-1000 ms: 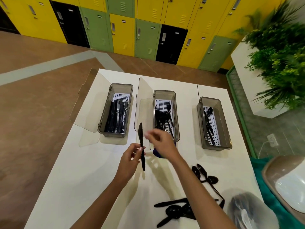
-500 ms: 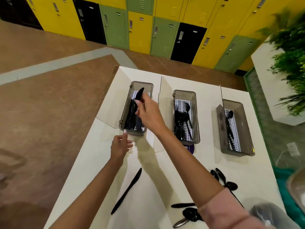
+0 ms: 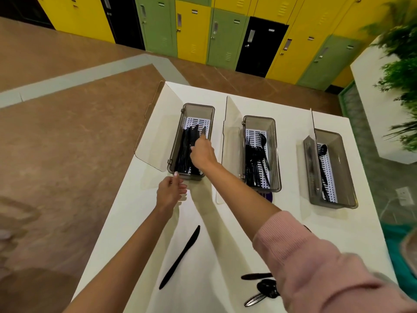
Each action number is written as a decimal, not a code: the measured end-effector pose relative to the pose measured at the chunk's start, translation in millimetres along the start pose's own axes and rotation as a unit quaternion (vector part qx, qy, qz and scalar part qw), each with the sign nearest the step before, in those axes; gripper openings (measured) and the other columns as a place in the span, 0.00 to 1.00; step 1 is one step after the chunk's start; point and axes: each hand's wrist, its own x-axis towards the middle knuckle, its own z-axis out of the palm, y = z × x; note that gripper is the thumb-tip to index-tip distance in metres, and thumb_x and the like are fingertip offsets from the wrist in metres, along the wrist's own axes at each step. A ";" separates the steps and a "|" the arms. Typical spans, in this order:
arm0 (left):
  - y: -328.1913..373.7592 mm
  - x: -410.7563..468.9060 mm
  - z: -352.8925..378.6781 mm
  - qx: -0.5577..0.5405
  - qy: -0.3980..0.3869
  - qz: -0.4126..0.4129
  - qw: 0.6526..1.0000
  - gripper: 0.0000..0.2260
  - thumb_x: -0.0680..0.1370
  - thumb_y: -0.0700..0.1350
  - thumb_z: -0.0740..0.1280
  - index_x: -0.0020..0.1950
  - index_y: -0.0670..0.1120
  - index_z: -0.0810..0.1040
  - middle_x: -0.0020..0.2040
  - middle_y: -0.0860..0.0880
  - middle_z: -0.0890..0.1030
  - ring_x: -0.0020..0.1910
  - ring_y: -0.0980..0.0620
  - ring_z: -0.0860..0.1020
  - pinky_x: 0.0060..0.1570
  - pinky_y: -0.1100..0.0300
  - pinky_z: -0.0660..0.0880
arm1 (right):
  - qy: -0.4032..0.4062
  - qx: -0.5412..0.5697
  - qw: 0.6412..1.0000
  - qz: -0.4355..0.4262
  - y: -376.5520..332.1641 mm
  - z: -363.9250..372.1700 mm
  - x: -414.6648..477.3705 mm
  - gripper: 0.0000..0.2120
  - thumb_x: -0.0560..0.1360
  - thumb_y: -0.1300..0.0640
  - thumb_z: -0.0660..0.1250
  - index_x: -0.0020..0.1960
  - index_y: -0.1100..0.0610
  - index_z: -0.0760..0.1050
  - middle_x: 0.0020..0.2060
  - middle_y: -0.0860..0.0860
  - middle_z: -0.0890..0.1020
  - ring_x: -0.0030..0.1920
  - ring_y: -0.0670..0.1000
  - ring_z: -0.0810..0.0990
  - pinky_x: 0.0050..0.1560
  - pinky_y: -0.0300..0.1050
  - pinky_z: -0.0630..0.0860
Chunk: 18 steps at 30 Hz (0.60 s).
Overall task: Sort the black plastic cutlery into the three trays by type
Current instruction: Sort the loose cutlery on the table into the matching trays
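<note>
Placing: right hand (image 3: 202,152) pinches a knife (image 3: 203,130) over the knife tray (image 3: 173,152) near the table's (image 3: 293,222) far-left corner. Lay it parallel, then release. Left hand (image 3: 169,192), loosely curled, holds nothing.

The white desk (image 3: 140,222) in front of me carries three smoky clear trays in a row, each with its lid swung open to its left. The left tray (image 3: 211,114) holds black knives, the middle tray (image 3: 276,154) forks, the right tray (image 3: 346,168) a spoon. Nearer me, one black knife (image 3: 180,256) lies alone on the bare top, angled. By my right sleeve, a small heap of black cutlery (image 3: 262,288) rests on the desk, partly hidden.
</note>
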 end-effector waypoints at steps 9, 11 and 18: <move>-35.5 -41.6 -10.2 0.181 -0.055 0.032 0.981 0.11 0.79 0.50 0.64 0.49 0.42 0.74 0.41 0.46 0.81 0.45 0.43 0.79 0.44 0.55 0.72 | 0.000 0.066 0.990 -0.124 49.3 4.5 -99.1 0.17 0.80 0.62 0.58 0.69 0.60 0.66 0.63 0.58 0.73 0.60 0.57 0.75 0.61 0.54 0.74; -45.4 -54.0 -10.9 0.253 -0.033 0.051 0.966 0.12 0.77 0.51 0.67 0.49 0.41 0.75 0.45 0.44 0.82 0.48 0.42 0.79 0.48 0.52 0.75 | -0.007 0.058 0.992 -0.115 78.3 7.0 -121.9 0.14 0.80 0.62 0.58 0.66 0.60 0.68 0.62 0.57 0.74 0.57 0.56 0.76 0.58 0.55 0.75; -75.6 -108.6 -8.8 0.434 0.021 0.095 0.896 0.21 0.73 0.53 0.72 0.56 0.39 0.73 0.55 0.39 0.73 0.58 0.38 0.70 0.54 0.48 0.68 | 0.032 0.098 0.994 -0.041 186.3 2.2 -194.7 0.08 0.80 0.62 0.58 0.56 0.59 0.73 0.50 0.50 0.76 0.51 0.56 0.81 0.50 0.51 0.78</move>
